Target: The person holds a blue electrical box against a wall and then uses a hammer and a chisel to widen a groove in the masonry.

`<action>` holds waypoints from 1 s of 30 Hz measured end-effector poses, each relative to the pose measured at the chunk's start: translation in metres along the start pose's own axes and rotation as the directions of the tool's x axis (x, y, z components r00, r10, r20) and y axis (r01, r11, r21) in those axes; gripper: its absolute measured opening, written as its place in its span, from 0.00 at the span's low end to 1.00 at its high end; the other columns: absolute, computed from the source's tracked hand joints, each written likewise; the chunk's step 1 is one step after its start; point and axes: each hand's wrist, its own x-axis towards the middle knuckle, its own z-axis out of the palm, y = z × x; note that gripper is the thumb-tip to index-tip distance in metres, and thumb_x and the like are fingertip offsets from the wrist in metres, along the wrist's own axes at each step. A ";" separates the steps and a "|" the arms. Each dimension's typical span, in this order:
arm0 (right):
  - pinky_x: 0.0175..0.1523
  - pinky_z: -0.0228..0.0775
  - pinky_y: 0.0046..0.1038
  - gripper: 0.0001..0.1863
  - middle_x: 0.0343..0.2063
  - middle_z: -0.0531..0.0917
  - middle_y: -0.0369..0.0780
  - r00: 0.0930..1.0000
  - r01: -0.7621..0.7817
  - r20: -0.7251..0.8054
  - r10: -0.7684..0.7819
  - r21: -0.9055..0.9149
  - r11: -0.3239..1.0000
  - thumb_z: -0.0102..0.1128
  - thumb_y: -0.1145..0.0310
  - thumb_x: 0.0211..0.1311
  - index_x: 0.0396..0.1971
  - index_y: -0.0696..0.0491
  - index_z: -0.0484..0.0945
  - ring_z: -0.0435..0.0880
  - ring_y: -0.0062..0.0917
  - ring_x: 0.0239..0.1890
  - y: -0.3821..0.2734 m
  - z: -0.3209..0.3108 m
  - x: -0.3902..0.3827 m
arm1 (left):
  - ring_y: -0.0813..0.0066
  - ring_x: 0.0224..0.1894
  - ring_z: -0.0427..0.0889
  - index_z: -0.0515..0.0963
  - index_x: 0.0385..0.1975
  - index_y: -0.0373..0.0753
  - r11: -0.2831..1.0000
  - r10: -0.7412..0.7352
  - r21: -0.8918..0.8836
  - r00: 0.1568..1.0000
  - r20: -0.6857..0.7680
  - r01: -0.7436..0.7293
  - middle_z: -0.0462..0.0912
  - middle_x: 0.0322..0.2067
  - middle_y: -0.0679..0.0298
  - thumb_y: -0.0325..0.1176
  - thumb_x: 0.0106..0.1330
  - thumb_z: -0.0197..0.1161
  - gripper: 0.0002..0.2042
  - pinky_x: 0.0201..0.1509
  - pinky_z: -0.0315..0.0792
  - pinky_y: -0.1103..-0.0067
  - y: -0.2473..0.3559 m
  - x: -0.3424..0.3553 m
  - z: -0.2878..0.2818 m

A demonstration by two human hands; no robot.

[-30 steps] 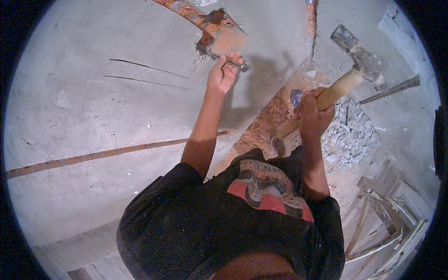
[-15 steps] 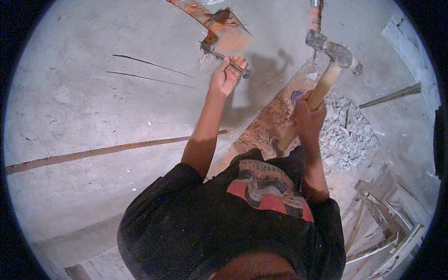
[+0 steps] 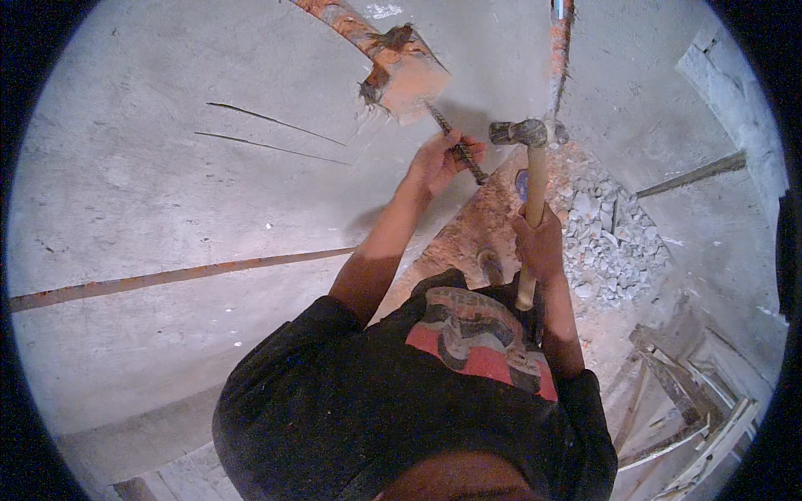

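Observation:
My left hand [image 3: 436, 164] is closed around a dark, ribbed steel chisel [image 3: 440, 119], with some fingers partly extended. The chisel's upper end points at the lower right corner of a squarish chipped-out recess [image 3: 420, 79] in the grey plastered wall; whether it touches is hard to tell. Its other end sticks out below my fingers. My right hand [image 3: 541, 244] grips the wooden handle of a hammer [image 3: 536, 177]. The dark hammer head is raised just right of the chisel, apart from it.
A channel [image 3: 342, 23] cut into the wall runs up from the recess. Another groove [image 3: 184, 271] crosses the wall at left. Grey rubble [image 3: 614, 242] lies on the dusty floor at right. Wooden frame pieces [image 3: 681, 392] lean at lower right. Two dark lines [image 3: 267, 121] mark the wall.
My left hand and the chisel have moved right and down, from the recess's lower left corner toward its lower right. The hammer has come left and lower, its handle now more upright.

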 end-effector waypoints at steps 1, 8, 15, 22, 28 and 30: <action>0.19 0.62 0.21 0.07 0.17 0.72 0.33 0.989 0.146 -0.028 -0.148 -0.080 0.986 0.58 0.72 0.56 0.32 0.54 0.70 0.69 0.16 0.14 0.027 -0.004 0.011 | 0.55 0.47 0.79 0.72 0.37 0.29 0.999 0.015 -0.029 0.999 0.029 -0.015 0.79 0.37 0.50 0.35 0.67 0.55 0.12 0.54 0.74 0.60 -0.008 0.004 0.006; 0.19 0.60 0.21 0.07 0.17 0.72 0.32 0.971 0.204 -0.089 -0.223 -0.185 0.961 0.58 0.73 0.56 0.33 0.55 0.71 0.68 0.15 0.15 0.009 -0.023 0.006 | 0.55 0.46 0.78 0.70 0.38 0.28 0.971 0.104 -0.192 0.977 -0.187 -0.140 0.78 0.38 0.49 0.34 0.71 0.47 0.12 0.56 0.72 0.58 -0.002 0.019 -0.007; 0.17 0.58 0.19 0.07 0.16 0.71 0.29 0.939 0.139 -0.302 -0.166 -0.109 0.984 0.60 0.69 0.57 0.33 0.52 0.73 0.67 0.12 0.13 -0.032 -0.066 0.005 | 0.55 0.47 0.77 0.71 0.40 0.28 0.926 0.234 -0.250 0.950 -0.208 -0.283 0.78 0.39 0.51 0.33 0.72 0.44 0.13 0.57 0.70 0.60 0.003 0.050 -0.008; 0.17 0.59 0.20 0.06 0.16 0.72 0.33 0.763 0.475 -0.589 -0.265 0.235 0.848 0.59 0.71 0.58 0.33 0.51 0.71 0.67 0.14 0.14 -0.113 -0.126 -0.001 | 0.54 0.46 0.77 0.72 0.39 0.30 0.841 0.284 -0.398 0.925 -0.252 -0.367 0.79 0.39 0.52 0.33 0.71 0.45 0.12 0.56 0.71 0.58 0.007 0.064 0.003; 0.21 0.62 0.21 0.05 0.18 0.71 0.35 0.601 0.737 -0.752 -0.271 0.392 0.550 0.56 0.74 0.57 0.30 0.53 0.69 0.68 0.20 0.16 -0.117 -0.072 0.013 | 0.54 0.43 0.79 0.66 0.34 0.32 0.809 0.278 -0.458 0.926 -0.256 -0.370 0.75 0.33 0.54 0.32 0.73 0.41 0.10 0.52 0.75 0.55 0.014 0.065 0.013; 0.27 0.65 0.26 0.06 0.22 0.74 0.39 0.730 0.611 -0.565 -0.384 0.287 0.738 0.57 0.72 0.57 0.33 0.55 0.71 0.72 0.27 0.22 -0.070 -0.026 0.028 | 0.54 0.43 0.79 0.66 0.34 0.31 0.833 0.325 -0.390 0.918 -0.229 -0.392 0.75 0.33 0.54 0.32 0.73 0.42 0.10 0.52 0.75 0.56 0.016 0.070 0.005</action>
